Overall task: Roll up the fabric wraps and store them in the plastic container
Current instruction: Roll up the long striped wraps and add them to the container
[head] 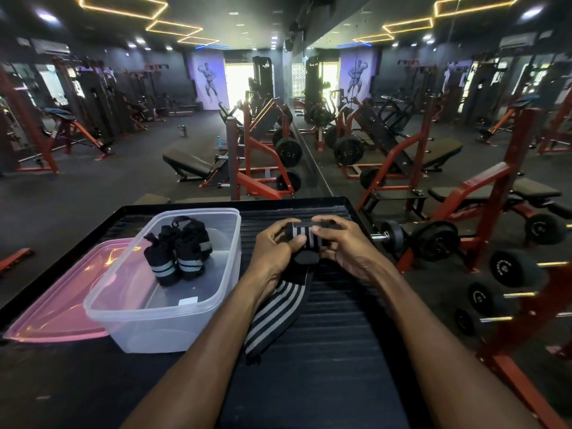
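A black fabric wrap with grey stripes is partly rolled between my hands above the black ribbed table. My left hand grips the roll from the left and my right hand grips it from the right. The unrolled tail of the wrap trails down toward me across the table, under my left forearm. To the left stands the clear plastic container, with three rolled black wraps standing inside it.
A pink translucent lid lies left of the container, partly under it. The black ribbed table has a raised rim at its far edge. Dumbbells on a red rack stand to the right. Gym benches and machines fill the room beyond.
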The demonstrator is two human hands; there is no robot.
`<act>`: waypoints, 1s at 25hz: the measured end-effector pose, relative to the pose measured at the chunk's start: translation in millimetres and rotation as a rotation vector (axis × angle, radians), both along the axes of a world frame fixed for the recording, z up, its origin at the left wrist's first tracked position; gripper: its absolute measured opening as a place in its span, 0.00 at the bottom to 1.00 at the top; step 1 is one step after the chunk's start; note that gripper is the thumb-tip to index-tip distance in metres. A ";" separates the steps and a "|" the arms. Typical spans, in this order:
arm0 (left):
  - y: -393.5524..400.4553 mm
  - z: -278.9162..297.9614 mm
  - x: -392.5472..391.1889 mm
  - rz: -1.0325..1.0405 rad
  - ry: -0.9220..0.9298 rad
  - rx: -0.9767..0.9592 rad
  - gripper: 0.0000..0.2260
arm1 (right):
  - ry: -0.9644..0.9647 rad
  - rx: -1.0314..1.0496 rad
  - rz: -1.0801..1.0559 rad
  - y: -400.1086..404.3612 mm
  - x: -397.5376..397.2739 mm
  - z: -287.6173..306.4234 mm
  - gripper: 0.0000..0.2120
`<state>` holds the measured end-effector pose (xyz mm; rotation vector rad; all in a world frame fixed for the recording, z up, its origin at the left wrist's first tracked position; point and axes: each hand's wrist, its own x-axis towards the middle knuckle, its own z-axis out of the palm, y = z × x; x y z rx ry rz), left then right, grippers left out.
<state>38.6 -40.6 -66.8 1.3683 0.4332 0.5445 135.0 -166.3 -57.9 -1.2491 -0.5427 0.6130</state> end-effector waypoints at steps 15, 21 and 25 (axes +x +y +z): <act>-1.3 1.0 2.4 -0.025 0.032 -0.052 0.15 | -0.298 -0.140 -0.112 2.8 3.8 -10.6 0.12; 0.0 -3.9 2.0 0.118 0.114 0.196 0.12 | -0.384 -0.255 -0.063 0.4 -4.9 -4.7 0.18; -3.2 -3.4 -2.0 0.126 0.124 0.468 0.14 | -0.523 -0.385 -0.069 0.1 0.0 -7.7 0.15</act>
